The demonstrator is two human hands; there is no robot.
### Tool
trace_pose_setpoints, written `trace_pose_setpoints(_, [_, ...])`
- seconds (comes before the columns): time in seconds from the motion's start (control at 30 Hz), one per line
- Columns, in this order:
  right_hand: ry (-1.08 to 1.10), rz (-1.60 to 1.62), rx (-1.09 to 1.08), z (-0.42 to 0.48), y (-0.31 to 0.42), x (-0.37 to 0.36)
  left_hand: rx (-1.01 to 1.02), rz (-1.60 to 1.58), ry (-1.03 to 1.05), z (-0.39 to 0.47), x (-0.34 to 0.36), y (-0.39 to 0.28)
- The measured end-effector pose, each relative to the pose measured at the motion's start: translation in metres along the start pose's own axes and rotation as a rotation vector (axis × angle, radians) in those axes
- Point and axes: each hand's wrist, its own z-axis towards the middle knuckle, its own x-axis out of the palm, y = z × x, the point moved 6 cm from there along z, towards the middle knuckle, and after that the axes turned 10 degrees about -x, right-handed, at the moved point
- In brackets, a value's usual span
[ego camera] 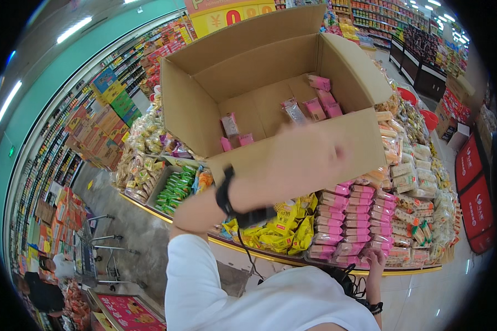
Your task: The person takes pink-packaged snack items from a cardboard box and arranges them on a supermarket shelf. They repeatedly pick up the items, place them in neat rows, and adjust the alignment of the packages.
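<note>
A large open cardboard box (252, 78) rests tilted on the snack display, with several small pink-wrapped packets (314, 109) scattered over its bottom. My left hand (306, 157), blurred by motion, is over the box's near flap. A silvery packet (294, 111) lies just beyond it; I cannot tell whether my hidden fingers touch it. Low at the display's front edge, my right hand (373, 257) is at the near end of stacked pink-wrapped snack packs (358, 215). Its fingers are bent against the pink wrapping, and a grip is not clear.
Yellow snack bags (279, 227) and a tray of green-wrapped snacks (176, 188) border the pink stacks. Clear-wrapped snacks (414, 173) fill the right side. A shopping cart (85, 256) stands on the floor at left, near a person (45, 291). A cable hangs from my left wristband.
</note>
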Motion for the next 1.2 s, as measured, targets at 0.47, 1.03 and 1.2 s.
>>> trace_pose_setpoints(0.47, [-0.162,0.042,0.036,-0.031,-0.017,-0.018,-0.772,0.411,1.423,0.093,0.034,0.364])
trace_pose_setpoints(1.03, [-0.369,0.044,0.050,-0.084,0.007,-0.028,-0.396,0.688,1.317,0.047,0.111,0.427])
trace_pose_setpoints(1.2, [-0.414,-0.017,0.060,-0.089,0.010,-0.039,0.044,1.057,1.462,0.031,0.119,0.486])
